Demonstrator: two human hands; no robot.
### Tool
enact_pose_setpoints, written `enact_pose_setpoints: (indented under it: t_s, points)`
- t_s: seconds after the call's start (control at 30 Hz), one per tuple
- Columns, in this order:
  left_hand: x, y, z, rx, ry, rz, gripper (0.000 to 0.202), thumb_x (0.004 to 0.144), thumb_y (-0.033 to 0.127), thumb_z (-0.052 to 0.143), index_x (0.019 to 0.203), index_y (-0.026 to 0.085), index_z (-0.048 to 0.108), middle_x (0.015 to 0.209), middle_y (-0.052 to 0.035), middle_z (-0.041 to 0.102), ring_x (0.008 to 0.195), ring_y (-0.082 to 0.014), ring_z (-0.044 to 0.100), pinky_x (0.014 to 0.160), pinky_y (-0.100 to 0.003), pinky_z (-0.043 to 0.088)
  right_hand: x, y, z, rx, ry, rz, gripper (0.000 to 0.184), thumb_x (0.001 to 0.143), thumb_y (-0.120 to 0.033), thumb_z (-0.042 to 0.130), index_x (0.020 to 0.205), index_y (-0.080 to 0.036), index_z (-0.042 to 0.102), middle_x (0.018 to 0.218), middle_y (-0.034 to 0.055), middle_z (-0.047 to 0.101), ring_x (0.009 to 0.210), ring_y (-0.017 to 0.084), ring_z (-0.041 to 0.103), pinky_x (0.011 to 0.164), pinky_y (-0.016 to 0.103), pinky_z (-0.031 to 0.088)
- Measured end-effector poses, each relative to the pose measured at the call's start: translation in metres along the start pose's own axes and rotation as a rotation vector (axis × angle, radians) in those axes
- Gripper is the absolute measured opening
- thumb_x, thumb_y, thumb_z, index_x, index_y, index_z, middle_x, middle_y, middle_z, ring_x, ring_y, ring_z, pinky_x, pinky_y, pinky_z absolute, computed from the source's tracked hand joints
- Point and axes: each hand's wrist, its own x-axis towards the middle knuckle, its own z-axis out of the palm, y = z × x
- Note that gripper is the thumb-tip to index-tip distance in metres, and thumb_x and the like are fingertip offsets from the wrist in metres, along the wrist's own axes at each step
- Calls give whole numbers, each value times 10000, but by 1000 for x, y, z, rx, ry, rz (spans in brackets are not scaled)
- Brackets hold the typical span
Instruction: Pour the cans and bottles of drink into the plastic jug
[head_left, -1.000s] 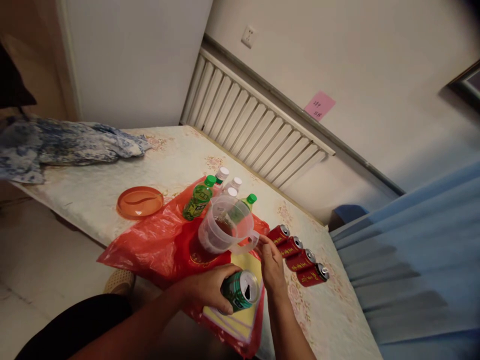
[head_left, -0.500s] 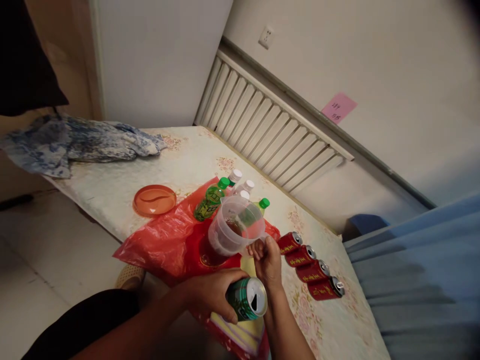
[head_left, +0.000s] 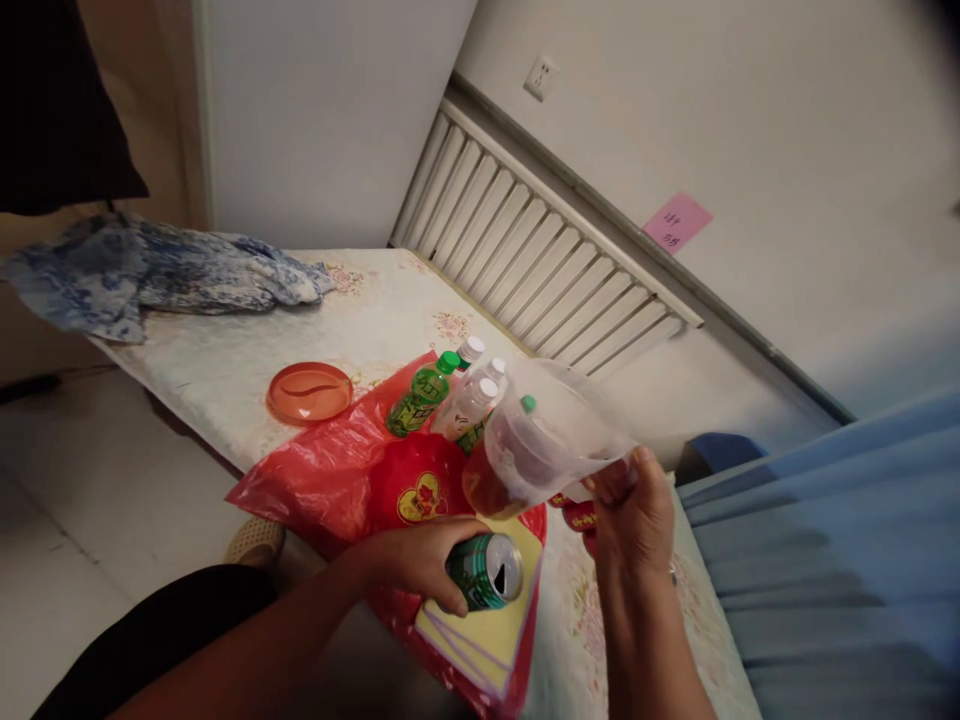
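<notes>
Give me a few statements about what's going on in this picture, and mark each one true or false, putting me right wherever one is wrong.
1. The left hand holds a green can. True.
2. The right hand holds a red can. False: the right hand holds a clear pitcher.
3. The pitcher stands perfectly upright. False: the pitcher is tilted.
4. A green-capped bottle is in view. True.
5. The curtain is bright yellow. False: the curtain is blue.
6. A pink note is on the wall. True.
</notes>
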Motion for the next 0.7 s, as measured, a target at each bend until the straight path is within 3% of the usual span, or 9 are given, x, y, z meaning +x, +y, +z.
enact_pose_setpoints:
  t_s: [0.1,0.3,0.47,0.7]
  points:
    - [0,1,-7,28,79,0,834,525,260,823,1315,227,555,1310,-54,604,1211,-314,543,1035,-390,431,2,-24,-14,-94,37,-33,410,791,-400,633,560,-236,336,496,-97,258,422,80,259,440,237,334]
    - [6,-2,-17,123,297,2,776,553,244,788,1293,207,557,1300,-69,607,1204,-319,543,1040,-405,421,1,-52,-46,-233,-31,-5,450,795,-444,628,521,-229,342,460,-98,243,421,82,250,453,246,325]
    - [12,-4,-20,48,482,40,655,592,208,728,1227,203,567,1210,-55,638,1110,-274,591,960,-354,472,-1,-56,-71,-309,-86,66,506,771,-507,648,474,-231,345,415,-89,267,397,84,253,430,255,310]
    - [16,-6,-27,16,594,58,649,569,165,687,1203,155,550,1207,-91,626,1108,-277,583,976,-386,460,-5,-49,-95,-417,-182,175,535,773,-560,664,465,-226,383,389,-76,311,376,85,272,394,242,251]
